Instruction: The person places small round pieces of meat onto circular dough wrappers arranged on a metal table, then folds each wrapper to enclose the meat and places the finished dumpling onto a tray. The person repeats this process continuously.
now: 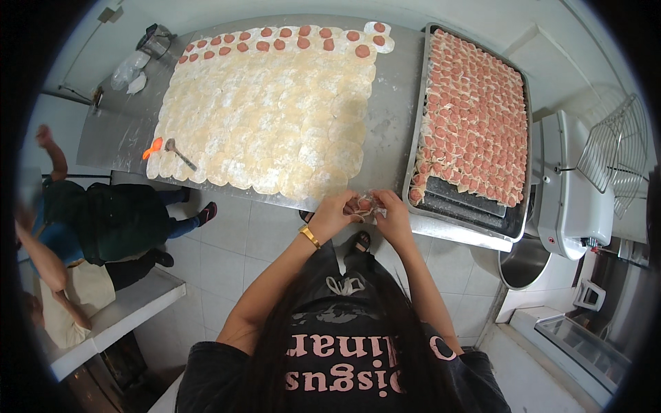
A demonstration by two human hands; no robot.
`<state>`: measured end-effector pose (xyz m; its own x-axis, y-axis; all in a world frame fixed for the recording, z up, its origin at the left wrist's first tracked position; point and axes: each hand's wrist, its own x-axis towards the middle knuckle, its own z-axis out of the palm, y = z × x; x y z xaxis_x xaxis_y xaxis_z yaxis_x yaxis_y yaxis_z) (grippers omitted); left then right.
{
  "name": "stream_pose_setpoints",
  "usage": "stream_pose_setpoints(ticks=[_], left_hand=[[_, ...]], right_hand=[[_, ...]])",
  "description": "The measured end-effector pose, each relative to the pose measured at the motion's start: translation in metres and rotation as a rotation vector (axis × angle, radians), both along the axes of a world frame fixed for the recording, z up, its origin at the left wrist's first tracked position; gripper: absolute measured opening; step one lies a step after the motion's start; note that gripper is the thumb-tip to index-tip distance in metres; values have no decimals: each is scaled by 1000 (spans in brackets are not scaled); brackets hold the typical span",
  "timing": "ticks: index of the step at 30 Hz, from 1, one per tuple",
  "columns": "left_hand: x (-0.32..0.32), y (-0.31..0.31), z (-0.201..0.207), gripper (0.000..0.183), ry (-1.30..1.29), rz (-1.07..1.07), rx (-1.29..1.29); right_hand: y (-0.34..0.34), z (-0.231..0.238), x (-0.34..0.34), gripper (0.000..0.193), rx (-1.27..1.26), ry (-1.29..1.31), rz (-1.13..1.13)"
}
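Just past the near edge of the steel table (394, 117), my left hand (332, 215) and my right hand (393, 219) are closed together around one small open-topped dumpling (364, 204). Pink meat filling shows inside its pale wrapper, and the fingertips of both hands pinch the wrapper's sides. Beyond my hands, overlapping round dough wrappers (261, 117) dusted with flour cover much of the table. Lumps of pink filling (303, 43) sit on the far rows. To the right stands a large metal tray (418, 113), mostly filled with rows of finished dumplings (475, 117); its near end shows bare dark metal.
A spoon (182, 155) and an orange object (152, 148) lie at the wrappers' left edge. A metal pitcher (155, 41) and plastic bag (129, 71) stand back left. Right of the tray is a white machine (568, 182). Other people (103, 224) are at the left.
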<state>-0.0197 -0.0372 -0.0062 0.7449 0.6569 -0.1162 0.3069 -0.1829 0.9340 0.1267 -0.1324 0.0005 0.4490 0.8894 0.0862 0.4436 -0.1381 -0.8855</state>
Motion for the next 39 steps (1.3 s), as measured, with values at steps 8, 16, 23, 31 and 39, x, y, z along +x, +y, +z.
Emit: stream_pose_setpoints(ticks=[8,16,23,31,39], left_hand=[[10,6,14,28,231,-78,115],[3,10,11,30,132,-92,160],[2,10,10,26,158,-50,128],[6,12,14,21,138,-57,144],[2,17,12,20,161,-91,235]], right_hand=[[7,5,-3,33,-148,-31,88],[4,6,-6,31,-164,-57,57],[7,7,-9,32,-35,-164,7],[10,4,-10,33,-70,-148,40],[9,1,-15,33,-48,-137,9]])
